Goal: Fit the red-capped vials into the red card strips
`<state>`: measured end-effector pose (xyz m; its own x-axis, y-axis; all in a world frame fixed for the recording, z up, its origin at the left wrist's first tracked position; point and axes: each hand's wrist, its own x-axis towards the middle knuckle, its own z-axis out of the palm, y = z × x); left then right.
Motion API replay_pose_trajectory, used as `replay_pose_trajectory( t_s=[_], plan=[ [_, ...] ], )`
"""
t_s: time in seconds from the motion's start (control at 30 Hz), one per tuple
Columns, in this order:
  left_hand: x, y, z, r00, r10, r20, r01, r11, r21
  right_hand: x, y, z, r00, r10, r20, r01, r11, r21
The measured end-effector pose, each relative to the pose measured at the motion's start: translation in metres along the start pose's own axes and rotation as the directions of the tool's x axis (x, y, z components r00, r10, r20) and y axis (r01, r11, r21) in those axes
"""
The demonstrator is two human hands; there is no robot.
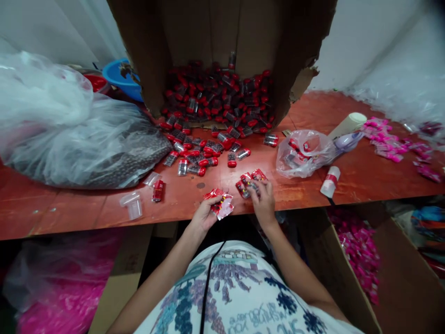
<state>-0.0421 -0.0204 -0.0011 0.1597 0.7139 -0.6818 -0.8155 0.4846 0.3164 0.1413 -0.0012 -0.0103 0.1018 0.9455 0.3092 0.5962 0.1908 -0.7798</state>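
Note:
My left hand [205,214] is closed around a fanned bunch of small red printed packets [222,206], thumb on top, just above the table's front edge. To its right, my right hand [264,199] has its fingers bent down onto more red packets [243,185] lying on the table, gripping at their edge. The fingertips partly cover these packets. Beyond both hands lies a loose spread of small clear containers with red caps [208,161] and dark contents. Many more of them fill a tall cardboard box [306,60] tipped open toward me.
A large clear bag of dark beads [104,153] rests at left, near clear empty cups [134,206]. At right are a plastic bag with red packets [302,153], a white roll [330,182] and pink packets [382,139]. Below stands a carton of pink packets [361,253].

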Motion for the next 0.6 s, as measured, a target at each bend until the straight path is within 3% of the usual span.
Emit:
replay_pose_trajectory(
  t_s=[0.07,0.13,0.33,0.6],
  plan=[
    [0.001,-0.001,0.002,1.0,-0.021,-0.014,0.021,1.0,-0.014,-0.008,-0.016,0.009,0.983,-0.068,0.171,0.05,0.993,0.109],
    [0.001,0.0,0.004,0.999,-0.042,-0.004,0.042,0.999,-0.021,-0.013,-0.029,0.023,0.956,-0.113,0.269,0.065,0.982,0.179],
    [-0.002,0.009,0.001,0.99,0.104,-0.096,-0.109,0.993,-0.043,-0.003,-0.041,0.051,0.921,-0.218,0.322,0.188,0.974,0.123],
    [0.0,0.025,-0.011,0.953,0.241,-0.184,-0.25,0.968,-0.024,0.016,-0.05,0.067,0.814,-0.364,0.453,0.471,0.869,-0.149]
  ],
)
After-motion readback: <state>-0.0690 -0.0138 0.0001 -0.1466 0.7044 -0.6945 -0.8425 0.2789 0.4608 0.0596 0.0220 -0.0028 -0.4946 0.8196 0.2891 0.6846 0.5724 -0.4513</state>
